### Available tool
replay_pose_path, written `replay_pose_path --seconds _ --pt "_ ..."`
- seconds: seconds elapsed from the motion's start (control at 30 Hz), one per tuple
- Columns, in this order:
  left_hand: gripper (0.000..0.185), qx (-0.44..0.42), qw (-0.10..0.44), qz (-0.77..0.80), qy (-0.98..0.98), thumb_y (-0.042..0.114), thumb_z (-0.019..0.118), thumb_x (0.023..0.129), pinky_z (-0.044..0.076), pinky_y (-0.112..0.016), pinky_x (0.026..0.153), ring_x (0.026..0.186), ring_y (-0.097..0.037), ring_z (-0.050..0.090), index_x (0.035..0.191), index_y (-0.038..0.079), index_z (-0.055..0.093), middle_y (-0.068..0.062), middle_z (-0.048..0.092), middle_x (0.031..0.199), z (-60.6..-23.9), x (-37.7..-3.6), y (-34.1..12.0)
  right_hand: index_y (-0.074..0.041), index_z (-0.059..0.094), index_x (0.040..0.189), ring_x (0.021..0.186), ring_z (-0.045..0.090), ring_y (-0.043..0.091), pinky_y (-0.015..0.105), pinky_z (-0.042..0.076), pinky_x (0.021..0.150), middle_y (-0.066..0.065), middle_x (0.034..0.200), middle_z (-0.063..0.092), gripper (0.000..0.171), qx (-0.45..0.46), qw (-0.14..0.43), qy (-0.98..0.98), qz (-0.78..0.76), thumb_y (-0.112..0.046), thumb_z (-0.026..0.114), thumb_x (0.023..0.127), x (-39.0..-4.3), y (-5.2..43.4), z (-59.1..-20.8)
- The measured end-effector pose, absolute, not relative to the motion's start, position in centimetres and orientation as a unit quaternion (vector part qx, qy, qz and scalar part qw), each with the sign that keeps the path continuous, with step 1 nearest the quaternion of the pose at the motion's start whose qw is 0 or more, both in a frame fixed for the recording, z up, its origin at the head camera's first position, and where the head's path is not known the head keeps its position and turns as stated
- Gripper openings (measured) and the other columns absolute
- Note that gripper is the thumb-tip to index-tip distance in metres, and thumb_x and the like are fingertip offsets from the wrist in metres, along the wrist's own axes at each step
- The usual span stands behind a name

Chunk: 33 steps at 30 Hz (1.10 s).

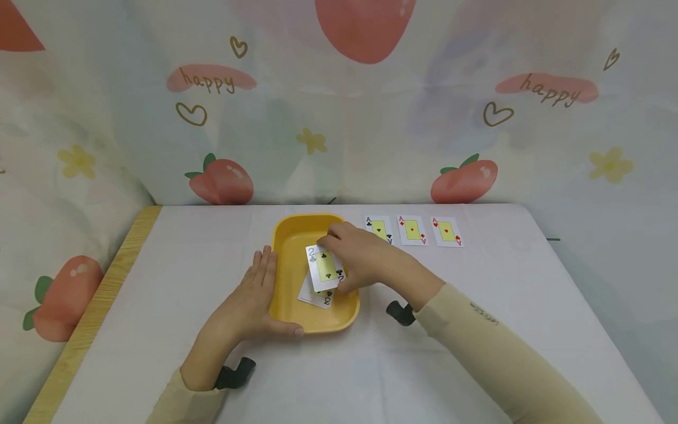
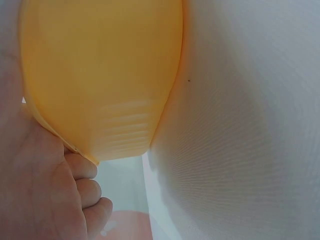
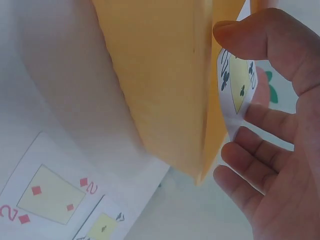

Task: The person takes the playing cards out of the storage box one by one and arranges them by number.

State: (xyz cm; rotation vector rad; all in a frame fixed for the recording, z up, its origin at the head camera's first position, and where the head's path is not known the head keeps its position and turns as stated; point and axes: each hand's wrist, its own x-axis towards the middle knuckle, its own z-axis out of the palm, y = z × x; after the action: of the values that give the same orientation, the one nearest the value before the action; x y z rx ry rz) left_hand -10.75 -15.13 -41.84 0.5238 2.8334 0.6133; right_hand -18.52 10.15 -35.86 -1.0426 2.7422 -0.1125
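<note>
A yellow plastic tray [image 1: 288,321] stands in the middle of the table, its rounded walls rising around some playing cards. My right hand [image 1: 365,253] reaches over the tray's right rim and pinches the two of clubs [image 1: 325,268] between thumb and fingers; in the right wrist view the card [image 3: 232,95] bows slightly. Under it, a black three [image 1: 312,295] lies in the tray at an angle. My left hand [image 1: 249,303] lies along the tray's left side, fingers extended, the thumb at its front edge. The left wrist view shows its fingers [image 2: 82,190] by the tray's rim.
An ace of clubs [image 1: 378,228], an ace of diamonds [image 1: 412,230] and an ace of hearts [image 1: 447,231] lie in a row at the back right. A two of diamonds [image 3: 52,195] lies beside the tray, hidden by my right arm in the head view. A patterned cloth hangs behind.
</note>
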Motion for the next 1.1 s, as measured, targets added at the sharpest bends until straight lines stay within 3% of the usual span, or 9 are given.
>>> replay_pose_path --seconds 0.27,0.8,1.1 --pt "0.154 0.176 0.093 0.209 0.957 0.083 0.076 0.055 0.015 -0.054 0.123 0.154 -0.036 -0.005 0.158 -0.002 -0.001 -0.018 -0.007 0.167 -41.9 -10.8 -15.0 -0.016 0.054 0.139 0.108 0.043 0.014 0.027 0.048 0.092 -0.003 0.124 0.048 0.082 -0.337 0.097 0.935 -0.050 -0.035 0.083 0.064 -18.6 11.4 -35.5" --pt "0.155 0.165 0.099 0.206 0.959 0.082 0.077 0.055 0.014 -0.053 0.123 0.154 -0.035 -0.006 0.158 -0.001 -0.002 -0.016 -0.009 0.167 -41.7 -10.7 -15.0 -0.015 0.054 0.140 0.106 0.044 0.015 0.027 0.049 0.087 -0.002 0.122 0.048 0.084 -0.307 0.087 0.946 -0.058 -0.037 0.086 0.065 -18.4 14.5 -35.1" --pt "0.154 0.164 0.100 0.209 0.959 0.081 0.077 0.055 0.015 -0.053 0.123 0.154 -0.035 -0.005 0.158 -0.001 -0.001 -0.017 -0.007 0.167 -41.8 -10.7 -14.9 -0.015 0.054 0.141 0.107 0.047 0.017 0.032 0.051 0.091 0.001 0.125 0.049 0.084 -0.278 0.089 0.955 -0.054 -0.033 0.086 0.065 -18.2 16.7 -35.5"
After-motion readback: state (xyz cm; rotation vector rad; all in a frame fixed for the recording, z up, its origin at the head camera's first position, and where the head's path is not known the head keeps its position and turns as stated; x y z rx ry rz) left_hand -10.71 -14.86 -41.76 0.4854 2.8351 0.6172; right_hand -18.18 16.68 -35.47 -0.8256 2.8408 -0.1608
